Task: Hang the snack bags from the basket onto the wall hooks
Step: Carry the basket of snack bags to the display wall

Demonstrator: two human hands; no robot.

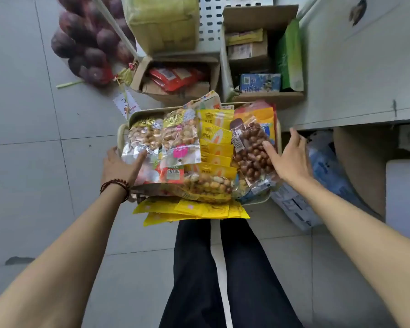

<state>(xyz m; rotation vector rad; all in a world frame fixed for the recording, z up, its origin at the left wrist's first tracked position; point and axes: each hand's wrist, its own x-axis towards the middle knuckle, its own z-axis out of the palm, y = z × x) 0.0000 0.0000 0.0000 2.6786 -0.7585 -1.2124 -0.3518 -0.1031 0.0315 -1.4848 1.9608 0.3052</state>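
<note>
Snack bags (199,147) heaped above the rim of a beige basket (149,112), held out straight ahead over the tiled floor (21,114). Clear or yellow film, most with printed headers. Two clear bags of pale nuts (145,136) side by side at the left, about five overlapping yellow bags (217,138) down the middle, one peanut bag (251,150) of red-brown nuts at the right, one bag of yellow-coated nuts (208,184) near the front, flat yellow packs (192,210) spilling over the near rim. Left hand (118,166) at the basket's left side, thumb flat on a clear bag's foil end, fingers hidden, grip impossible to tell. Right hand (291,157) spread, fingers straight, thumb touching the peanut bag, beyond the right rim. Two open cardboard boxes (268,97) close behind the basket, grey cabinet (353,74) tight on the right, floor open to the left.
</note>
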